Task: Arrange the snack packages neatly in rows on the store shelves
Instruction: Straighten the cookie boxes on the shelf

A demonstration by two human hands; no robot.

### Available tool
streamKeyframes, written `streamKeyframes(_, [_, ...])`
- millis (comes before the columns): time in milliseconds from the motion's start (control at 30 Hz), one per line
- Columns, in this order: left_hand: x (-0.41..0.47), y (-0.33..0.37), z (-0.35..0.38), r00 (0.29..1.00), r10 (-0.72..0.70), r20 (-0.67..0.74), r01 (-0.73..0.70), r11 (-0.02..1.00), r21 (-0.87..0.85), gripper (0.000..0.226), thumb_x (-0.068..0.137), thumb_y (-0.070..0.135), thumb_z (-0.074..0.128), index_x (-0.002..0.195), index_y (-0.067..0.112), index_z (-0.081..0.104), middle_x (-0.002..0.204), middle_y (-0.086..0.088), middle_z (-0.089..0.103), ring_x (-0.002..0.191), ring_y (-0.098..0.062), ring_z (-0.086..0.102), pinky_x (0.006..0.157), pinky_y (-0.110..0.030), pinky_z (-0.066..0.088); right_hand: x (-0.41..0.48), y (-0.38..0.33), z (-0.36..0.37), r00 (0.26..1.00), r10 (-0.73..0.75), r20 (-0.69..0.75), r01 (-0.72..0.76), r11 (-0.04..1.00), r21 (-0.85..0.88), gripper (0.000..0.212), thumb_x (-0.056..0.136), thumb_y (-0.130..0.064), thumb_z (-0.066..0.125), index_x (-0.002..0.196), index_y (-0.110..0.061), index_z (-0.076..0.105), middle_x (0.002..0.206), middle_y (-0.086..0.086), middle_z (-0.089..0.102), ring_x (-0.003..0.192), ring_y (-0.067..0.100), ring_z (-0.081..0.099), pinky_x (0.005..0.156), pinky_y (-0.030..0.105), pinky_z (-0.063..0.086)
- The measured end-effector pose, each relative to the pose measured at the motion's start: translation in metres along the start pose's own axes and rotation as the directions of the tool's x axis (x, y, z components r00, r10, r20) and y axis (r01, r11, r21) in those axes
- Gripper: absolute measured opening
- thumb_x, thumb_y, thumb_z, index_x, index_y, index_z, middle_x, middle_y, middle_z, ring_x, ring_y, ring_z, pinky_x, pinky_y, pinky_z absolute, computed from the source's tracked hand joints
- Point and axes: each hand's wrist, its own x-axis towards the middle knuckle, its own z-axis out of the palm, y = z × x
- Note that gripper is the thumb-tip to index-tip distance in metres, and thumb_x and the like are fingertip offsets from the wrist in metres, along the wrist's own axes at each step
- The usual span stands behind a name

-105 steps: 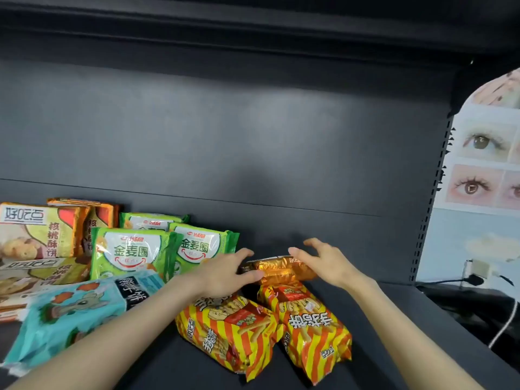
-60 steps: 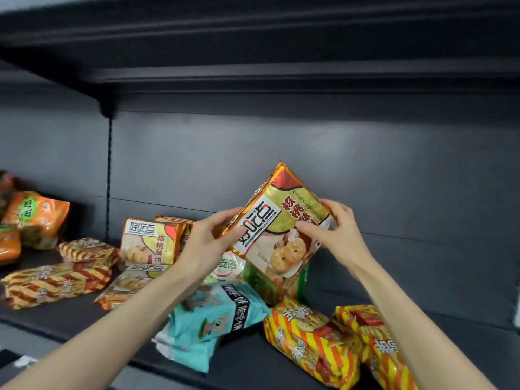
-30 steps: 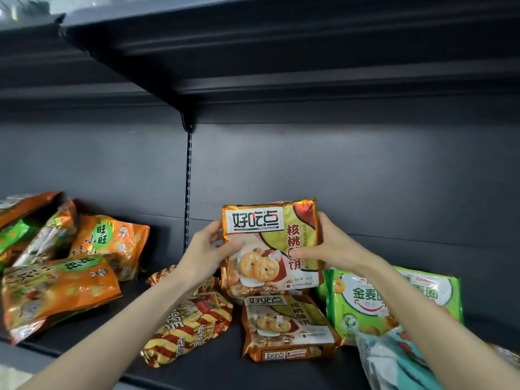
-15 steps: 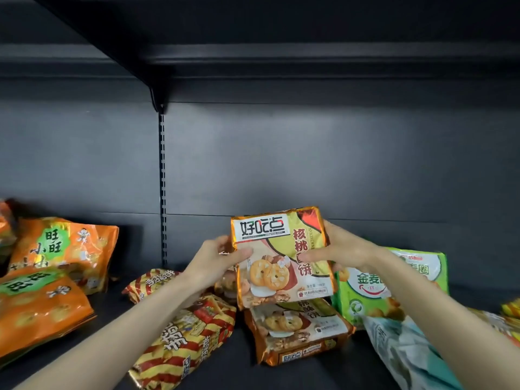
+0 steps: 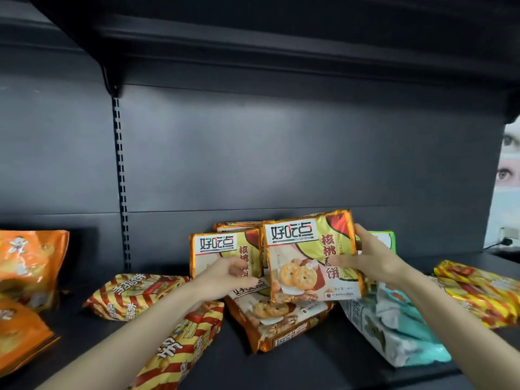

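A gold walnut-cookie package is held upright over the shelf; my right hand grips its right edge, thumb on the front. Left of it a second cookie package stands against the back wall. My left hand rests against that one's lower right corner with relaxed fingers, slightly blurred. Another cookie package lies flat below them, and one more peeks out behind.
Red-and-yellow striped packs lie at left, under my left forearm and at far right. A teal bag lies under my right arm, a green pack behind my right hand. Orange bags sit far left. An upper shelf overhangs.
My left hand has let go of the held cookie package and moved to the standing one. The right hand shifted the held package right, beside it. The view panned right.
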Motion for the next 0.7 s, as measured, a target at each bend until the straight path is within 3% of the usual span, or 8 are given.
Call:
streamKeyframes(233, [0.02,-0.01,0.003,0.985,-0.152,0.087,0.122,0.952,0.279,0.076,0.079,0.051,0.066,0.138,0.014,0.038,0.14,-0.001,0.045,0.127,-0.018,0.044,0.103,-0.024,0.037,0.005,0.009,-0.003,1.0,0.018,0.005,-0.018,1.0,-0.008,0.048,0.069,-0.013,0.081,0.107,-0.018,0.052,0.095,0.001,0.073,0.085,0.02,0.072,0.081,0.048,0.057])
streamKeyframes(333, [0.028,-0.011,0.004,0.972,-0.205,0.119,0.153,0.926,0.345,0.097,0.056,0.071,0.07,0.133,0.016,0.045,0.133,0.001,0.051,0.12,-0.018,0.048,0.101,-0.03,0.043,0.008,0.014,-0.004,1.0,0.021,0.008,-0.021,1.0,0.003,0.048,0.069,-0.012,0.081,0.108,-0.017,0.053,0.096,0.002,0.073,0.085,0.021,0.072,0.08,0.048,0.057])
streamKeyframes(433, [0.029,-0.016,0.006,0.973,-0.194,0.125,0.166,0.965,0.202,0.067,0.063,0.047,0.082,0.114,0.013,0.055,0.112,0.002,0.061,0.105,-0.015,0.057,0.078,-0.026,0.053,0.011,0.015,-0.004,1.0,0.012,0.021,-0.012,1.0,-0.001,0.048,0.069,-0.013,0.081,0.109,-0.017,0.054,0.096,0.001,0.073,0.084,0.02,0.072,0.08,0.047,0.057])
streamKeyframes(533, [0.028,-0.016,0.009,0.984,-0.161,0.072,0.159,0.987,0.037,0.054,0.062,0.028,0.087,0.106,0.008,0.062,0.104,-0.004,0.068,0.096,-0.018,0.065,0.075,-0.032,0.059,0.014,0.013,-0.007,0.999,0.01,0.04,-0.009,1.0,-0.023,0.046,0.07,-0.017,0.081,0.107,-0.018,0.055,0.097,0.0,0.073,0.085,0.019,0.072,0.082,0.045,0.057])
streamKeyframes(700, [0.025,-0.007,-0.004,0.976,-0.079,-0.201,0.103,0.988,0.112,0.05,0.058,0.026,0.088,0.099,0.012,0.063,0.099,0.0,0.066,0.097,-0.016,0.062,0.079,-0.026,0.051,0.015,0.01,-0.012,0.997,-0.029,0.065,0.028,1.0,0.012,0.036,0.071,-0.017,0.08,0.103,-0.014,0.063,0.09,-0.001,0.076,0.08,0.018,0.073,0.084,0.045,0.056])
